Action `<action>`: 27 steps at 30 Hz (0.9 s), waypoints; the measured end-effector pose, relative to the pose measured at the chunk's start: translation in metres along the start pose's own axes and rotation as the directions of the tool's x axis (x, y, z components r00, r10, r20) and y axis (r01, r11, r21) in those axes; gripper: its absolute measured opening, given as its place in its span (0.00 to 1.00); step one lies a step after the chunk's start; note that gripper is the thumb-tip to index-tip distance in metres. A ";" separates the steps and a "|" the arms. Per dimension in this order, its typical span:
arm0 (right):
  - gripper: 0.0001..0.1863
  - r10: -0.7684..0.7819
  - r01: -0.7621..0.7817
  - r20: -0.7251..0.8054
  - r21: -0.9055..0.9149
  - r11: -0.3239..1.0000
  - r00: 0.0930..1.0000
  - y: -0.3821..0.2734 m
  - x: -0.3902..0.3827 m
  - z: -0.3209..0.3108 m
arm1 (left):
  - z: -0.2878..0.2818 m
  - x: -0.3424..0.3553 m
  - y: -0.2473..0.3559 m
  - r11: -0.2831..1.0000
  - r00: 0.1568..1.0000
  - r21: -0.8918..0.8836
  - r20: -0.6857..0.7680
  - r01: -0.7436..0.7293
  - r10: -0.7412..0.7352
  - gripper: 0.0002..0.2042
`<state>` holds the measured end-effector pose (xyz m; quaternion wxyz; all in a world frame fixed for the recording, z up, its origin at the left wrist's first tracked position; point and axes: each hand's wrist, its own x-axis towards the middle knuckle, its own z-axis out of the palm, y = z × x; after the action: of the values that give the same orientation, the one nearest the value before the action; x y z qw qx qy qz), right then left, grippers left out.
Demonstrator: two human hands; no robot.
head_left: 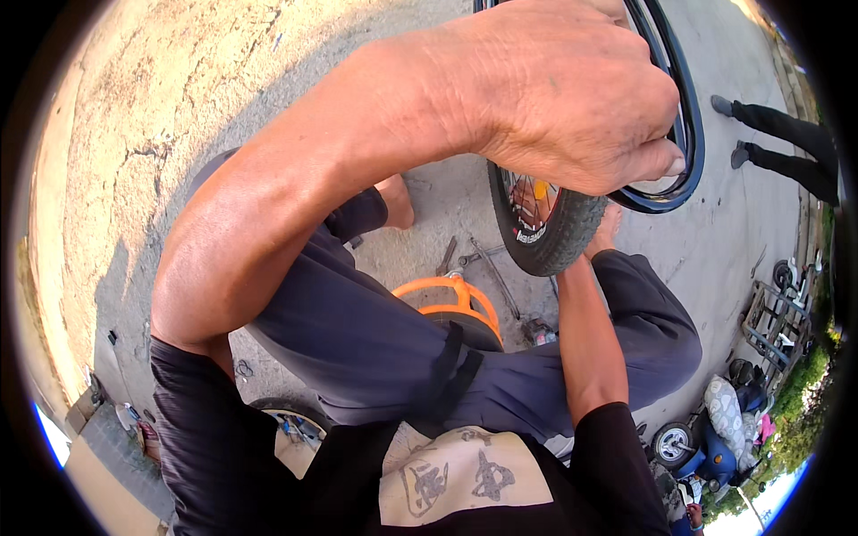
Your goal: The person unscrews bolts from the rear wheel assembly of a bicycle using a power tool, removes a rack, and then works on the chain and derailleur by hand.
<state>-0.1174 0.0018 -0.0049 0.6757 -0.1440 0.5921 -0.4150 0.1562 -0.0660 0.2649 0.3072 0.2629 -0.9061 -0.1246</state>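
My left hand (581, 107) fills the upper middle, its fingers curled closed on a glossy black ring (679, 183), which looks like a rim. Just beneath it is a small spoked wheel (536, 250) with a black tyre and a yellow reflector. My right hand rises to the back of this wheel, where its fingers are hidden. Between my bent legs an orange metal ring piece (483, 299) sits over a dark round object. Metal tools (496, 277) lie on the concrete beside it, near my bare feet (398, 201).
Another person's legs (769, 125) stand at upper right. Along the right edge are a metal cart (773, 322) and a blue scooter (715, 460) with bundles. A tyre-rimmed round object (277, 406) lies by my left hip. A low step (112, 469) edges the lower left.
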 end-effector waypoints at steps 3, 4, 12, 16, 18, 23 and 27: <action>0.20 -0.008 0.008 0.019 -0.004 1.000 1.000 -0.006 -0.005 0.006 | -0.029 -0.004 -0.002 0.991 0.993 -0.065 0.027 -0.115 0.117 0.21; 0.20 -0.008 0.008 0.023 -0.007 1.000 1.000 -0.007 -0.006 0.006 | -0.034 -0.006 -0.007 0.980 0.986 -0.110 0.014 -0.165 0.168 0.21; 0.18 0.107 -0.088 0.200 -0.104 0.991 0.974 -0.015 -0.007 0.002 | -0.043 0.001 -0.004 0.998 0.982 0.010 0.179 0.058 -0.059 0.22; 0.17 0.135 -0.139 0.291 -0.007 0.990 0.947 -0.021 -0.013 -0.004 | -0.044 -0.022 -0.015 0.998 0.995 -0.057 0.097 0.017 -0.011 0.22; 0.15 0.030 -0.038 0.105 0.072 0.997 0.994 -0.027 -0.031 0.031 | -0.044 -0.028 -0.020 0.983 0.986 -0.100 -0.079 -0.156 0.149 0.21; 0.14 -0.158 0.132 -0.096 -0.231 0.964 0.983 -0.031 -0.052 0.042 | -0.041 -0.026 -0.022 0.983 0.986 -0.102 -0.080 -0.156 0.148 0.21; 0.15 -0.132 0.102 -0.110 -0.249 0.963 0.985 -0.022 -0.049 0.030 | -0.042 -0.028 -0.020 0.980 0.993 -0.167 -0.077 -0.104 0.092 0.21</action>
<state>-0.0962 0.0150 0.0517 0.5887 -0.2336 0.6700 -0.3871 0.2092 -0.0694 0.2760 0.3654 0.1947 -0.8928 -0.1773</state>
